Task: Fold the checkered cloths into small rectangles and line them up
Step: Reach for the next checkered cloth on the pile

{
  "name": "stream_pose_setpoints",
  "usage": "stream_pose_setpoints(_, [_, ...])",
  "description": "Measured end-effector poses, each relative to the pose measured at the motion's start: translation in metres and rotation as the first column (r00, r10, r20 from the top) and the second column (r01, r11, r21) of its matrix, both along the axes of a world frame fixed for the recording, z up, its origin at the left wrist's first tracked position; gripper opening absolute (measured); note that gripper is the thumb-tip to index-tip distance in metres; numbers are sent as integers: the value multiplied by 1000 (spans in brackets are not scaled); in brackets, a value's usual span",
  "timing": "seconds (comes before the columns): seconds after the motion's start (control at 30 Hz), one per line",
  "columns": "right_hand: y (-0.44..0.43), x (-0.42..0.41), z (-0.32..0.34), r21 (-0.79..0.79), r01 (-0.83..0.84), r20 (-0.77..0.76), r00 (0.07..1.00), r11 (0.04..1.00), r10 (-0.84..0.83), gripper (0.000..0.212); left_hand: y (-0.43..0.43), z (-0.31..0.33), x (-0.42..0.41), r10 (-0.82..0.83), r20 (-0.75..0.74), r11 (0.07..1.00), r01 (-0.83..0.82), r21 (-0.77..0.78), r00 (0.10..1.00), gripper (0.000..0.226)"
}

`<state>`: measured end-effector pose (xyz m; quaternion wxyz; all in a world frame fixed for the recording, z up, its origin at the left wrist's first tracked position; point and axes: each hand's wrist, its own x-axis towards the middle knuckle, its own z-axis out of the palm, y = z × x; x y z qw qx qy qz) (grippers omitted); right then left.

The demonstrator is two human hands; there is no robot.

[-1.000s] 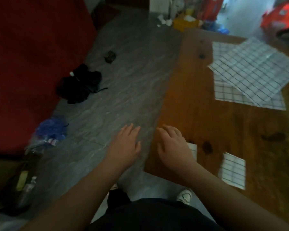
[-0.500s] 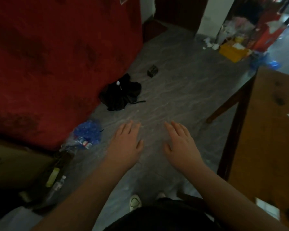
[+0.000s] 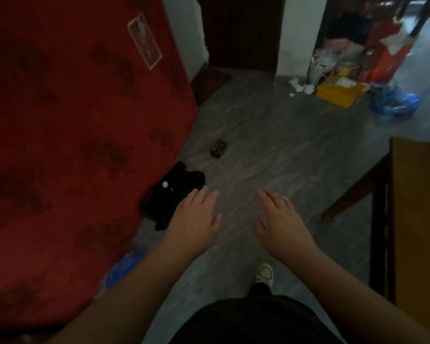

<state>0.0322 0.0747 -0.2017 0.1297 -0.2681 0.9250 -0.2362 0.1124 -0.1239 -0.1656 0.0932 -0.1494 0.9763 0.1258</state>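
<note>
Fingers (image 3: 204, 197) of the left hand (image 3: 194, 219) are spread loosely, palm down, gripping nothing; the right hand (image 3: 282, 219) beside it, at about 3 o'clock from it, is likewise spread and empty. Both hover over the grey marbled stone floor (image 3: 271, 150). None of the checkered cloths can be seen; only a strip of the brown wooden table (image 3: 418, 219) shows at 3 o'clock of the picture. A crumpled black cloth bundle (image 3: 170, 202) lies on the floor at 10 o'clock from the left hand, against the red patterned fabric surface (image 3: 72, 145). A white shoe (image 3: 265, 273) shows at 6 o'clock below the right hand. A yellow box (image 3: 338, 91) sits far off at 1 o'clock.
</note>
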Motion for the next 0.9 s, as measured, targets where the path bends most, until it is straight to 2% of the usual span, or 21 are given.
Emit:
stream_pose_setpoints(0.13, [-9, -105, 23, 47, 12, -38, 999, 999, -10, 70, -7, 18, -110, -60, -47, 998, 60, 15, 997, 64])
stream_pose_setpoints(0.27, [-16, -190, 36, 37, 89, -38, 995, 995, -87, 68, -22, 17, -205, -77, -68, 996, 80, 39, 995, 64])
stream_pose_setpoints(0.57, [-45, -373, 15, 57, 319, -4, 947, 946, -320, 67, -68, -5, -441, -218, -70, 970, 225, 98, 973, 65])
stream_pose_setpoints(0.77, [-75, -501, 23, 37, 493, 58, 868, 869, -494, 65, -89, 2, -600, -408, -44, 908, 410, 83, 912, 64])
stream_pose_setpoints(0.9, [-70, -572, 36, 5, 589, 26, 808, 808, -589, 64, -74, 6, -694, -548, -37, 834, 550, 41, 835, 66])
